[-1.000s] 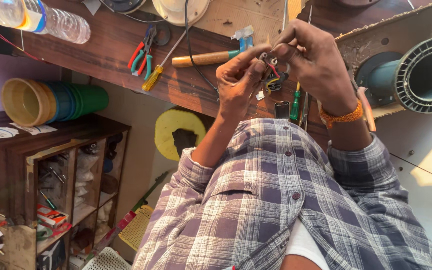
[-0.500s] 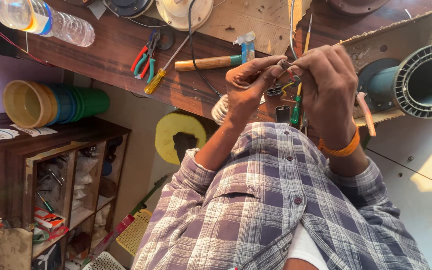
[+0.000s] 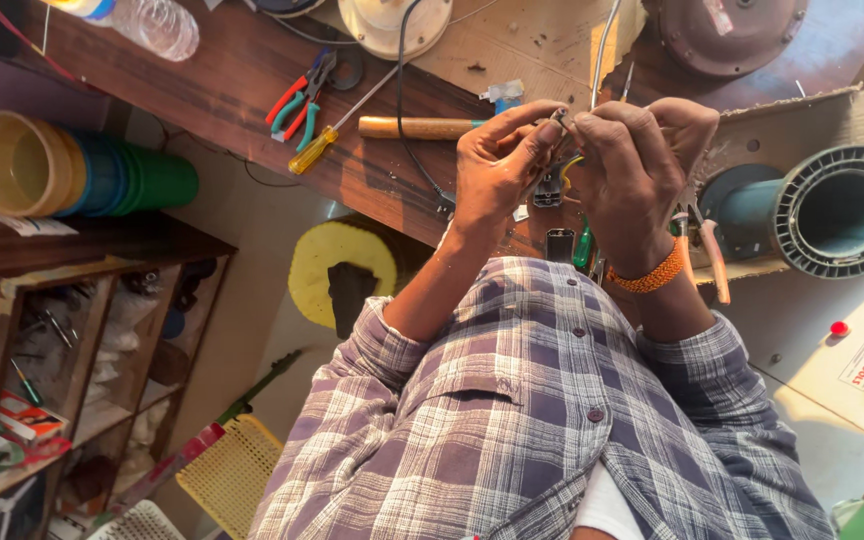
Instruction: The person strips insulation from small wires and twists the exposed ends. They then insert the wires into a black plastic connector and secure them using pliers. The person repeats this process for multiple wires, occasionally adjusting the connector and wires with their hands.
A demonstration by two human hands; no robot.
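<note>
My left hand (image 3: 497, 165) and my right hand (image 3: 632, 165) meet fingertip to fingertip above the wooden workbench (image 3: 222, 75). Between them they pinch thin wires (image 3: 570, 165), one of them yellow, joined to a small dark part (image 3: 548, 190) that hangs just below the fingers. A grey cable (image 3: 604, 45) runs up from the pinch point. An orange beaded band (image 3: 652, 275) sits on my right wrist. Sleeves of a checked shirt (image 3: 512, 420) cover both my arms.
On the bench lie a wooden-handled tool (image 3: 417, 127), a yellow-handled screwdriver (image 3: 312, 150), red-and-green pliers (image 3: 297, 95), a plastic bottle (image 3: 157, 22) and a ribbed grey-green cylinder (image 3: 837, 210). Stacked bowls (image 3: 52, 165) top a shelf unit (image 3: 52, 350). A yellow stool (image 3: 342, 265) stands below.
Both hands have stayed together on the wires, shifting slightly right and lower in view. The fingers have regripped the wires closer to their tips.
</note>
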